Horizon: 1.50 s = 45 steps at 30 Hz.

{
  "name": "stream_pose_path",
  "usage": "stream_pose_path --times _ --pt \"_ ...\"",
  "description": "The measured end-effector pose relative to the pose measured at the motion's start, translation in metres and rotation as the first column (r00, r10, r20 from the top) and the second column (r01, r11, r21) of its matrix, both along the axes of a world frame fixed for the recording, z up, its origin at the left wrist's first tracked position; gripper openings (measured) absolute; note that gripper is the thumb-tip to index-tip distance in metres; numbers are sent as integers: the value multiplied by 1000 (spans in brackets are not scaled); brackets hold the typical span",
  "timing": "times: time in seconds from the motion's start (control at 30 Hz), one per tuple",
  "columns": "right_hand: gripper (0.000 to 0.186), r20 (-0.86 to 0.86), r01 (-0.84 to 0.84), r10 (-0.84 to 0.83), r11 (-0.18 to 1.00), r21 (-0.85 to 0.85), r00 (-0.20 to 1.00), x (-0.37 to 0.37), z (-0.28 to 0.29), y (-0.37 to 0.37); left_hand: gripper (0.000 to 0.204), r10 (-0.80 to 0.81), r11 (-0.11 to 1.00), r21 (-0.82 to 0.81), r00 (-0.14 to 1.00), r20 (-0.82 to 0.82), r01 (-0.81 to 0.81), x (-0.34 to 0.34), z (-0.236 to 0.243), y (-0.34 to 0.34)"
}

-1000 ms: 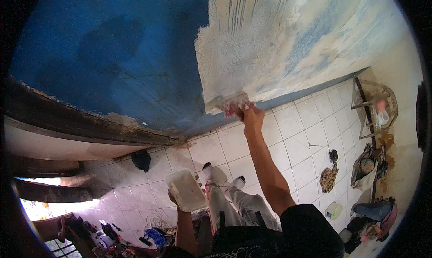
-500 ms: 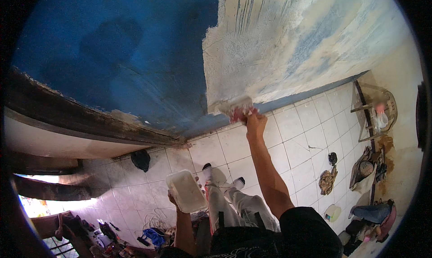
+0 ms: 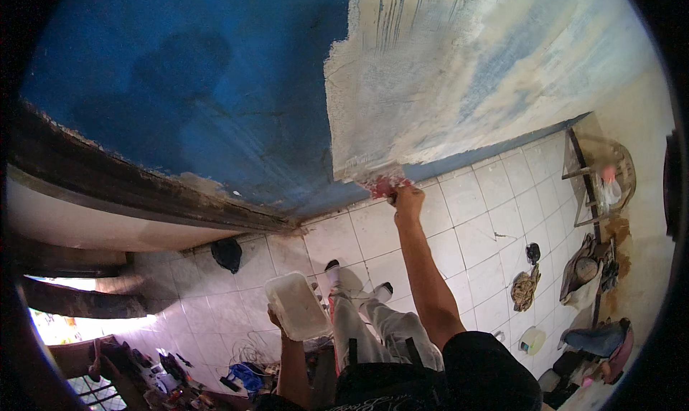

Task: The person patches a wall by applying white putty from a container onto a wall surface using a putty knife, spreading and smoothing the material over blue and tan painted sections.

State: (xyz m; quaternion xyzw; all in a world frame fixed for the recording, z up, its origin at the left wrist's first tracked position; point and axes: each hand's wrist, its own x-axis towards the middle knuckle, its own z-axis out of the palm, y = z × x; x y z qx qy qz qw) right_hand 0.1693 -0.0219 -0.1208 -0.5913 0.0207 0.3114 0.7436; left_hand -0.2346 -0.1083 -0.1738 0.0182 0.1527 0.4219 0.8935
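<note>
My right hand point(image 3: 408, 201) is closed round a wide putty knife point(image 3: 386, 183) with a red, smeared grip. Its blade lies against the lower edge of a whitish coat point(image 3: 430, 102) spread over the blue wall point(image 3: 237, 74). Lower down, my left hand point(image 3: 275, 316) supports a white rectangular plastic tub point(image 3: 298, 308), fingers wrapped about its sides. Pale paste seems to coat the inside of the tub. Blue paint still shows left of the coat and in a strip along the wall's foot.
White floor tiles point(image 3: 459, 196) meet the wall below the coat. A dark door frame point(image 3: 143, 178) runs along the left. A black bag point(image 3: 227, 255) lies on the floor. To the right are a chair point(image 3: 610, 178), a crumpled brown cloth point(image 3: 525, 289) and heaped clothes point(image 3: 596, 339).
My right hand and the putty knife have shifted slightly down toward the foot of the wall. The tub in my left hand stays nearly where it was.
</note>
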Motion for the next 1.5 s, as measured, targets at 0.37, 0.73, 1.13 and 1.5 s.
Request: stream_pose_path --times 0.37,0.73,1.13,1.5 --pt "28 215 -8 -32 983 184 976 6 59 20 105 -30 1000 4 1000 -3 30 8 13 3" --pt "11 127 -61 64 998 -29 990 18 26 56 105 -31 999 -7 999 17 32 6 11 4" --pt "11 129 54 -48 998 -36 990 -5 12 35 103 -44 999 7 997 58 44 14 12 5" --pt "12 102 39 -47 996 81 994 -6 112 1 103 -76 996 45 992 98 72 25 31 8"
